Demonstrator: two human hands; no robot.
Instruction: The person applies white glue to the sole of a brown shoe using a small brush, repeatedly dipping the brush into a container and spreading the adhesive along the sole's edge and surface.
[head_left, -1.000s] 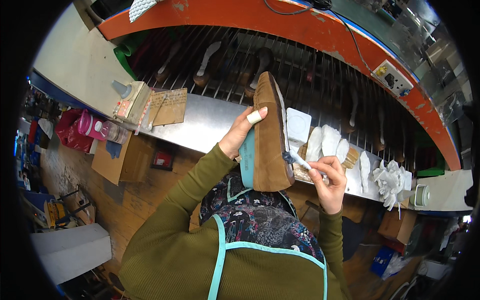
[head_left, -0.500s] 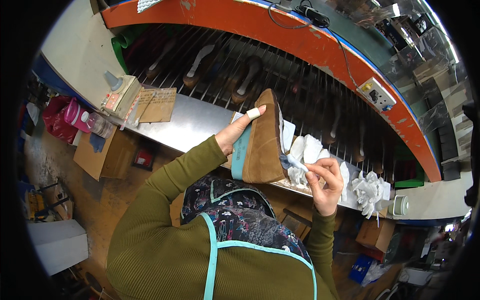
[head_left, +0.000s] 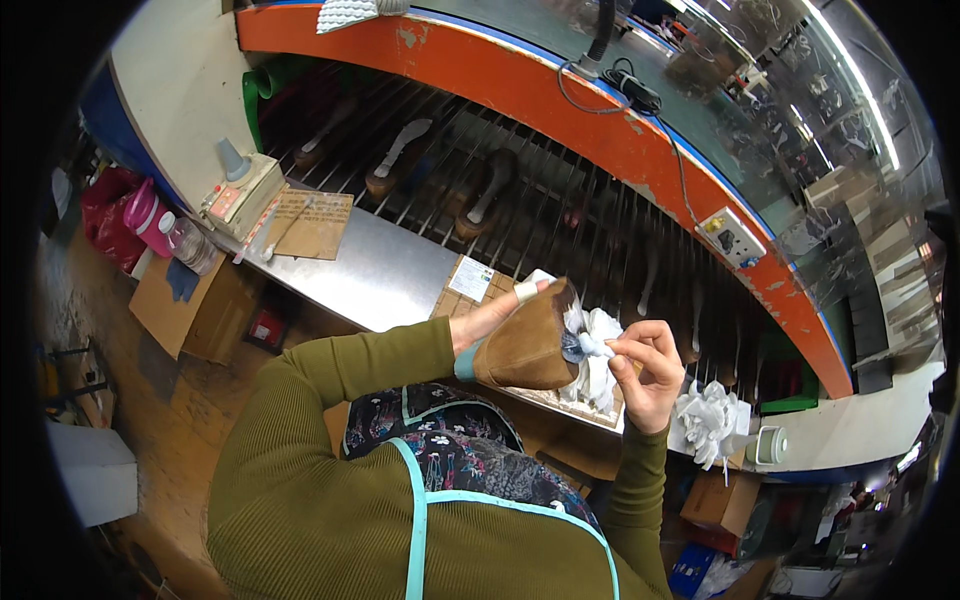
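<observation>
My left hand (head_left: 487, 318), with a white wrap on the thumb, grips a brown suede shoe upper (head_left: 530, 348). A blue last (head_left: 465, 363) shows at the shoe's left edge. The shoe is tilted, its rounded end toward me. My right hand (head_left: 648, 375) pinches a small white wad (head_left: 597, 346) with a dark, stained end. That end meets the right edge of the shoe. Behind it lie crumpled white sheets (head_left: 598, 388), so the wad's outline is hard to separate from them.
Ahead, brown shoes (head_left: 492, 195) lie on metal rods beneath an orange arch (head_left: 500, 50). At left on the ledge are a cardboard piece (head_left: 318, 228) and a box with a grey cone (head_left: 240, 195). A white crumpled pile (head_left: 712, 420) and a pale green holder (head_left: 768, 446) sit at right.
The shoe has been tipped, its upper end swung away from upright, and lowered slightly in my left hand. My right hand stays at its right edge with the wad. The whole view has shifted somewhat.
</observation>
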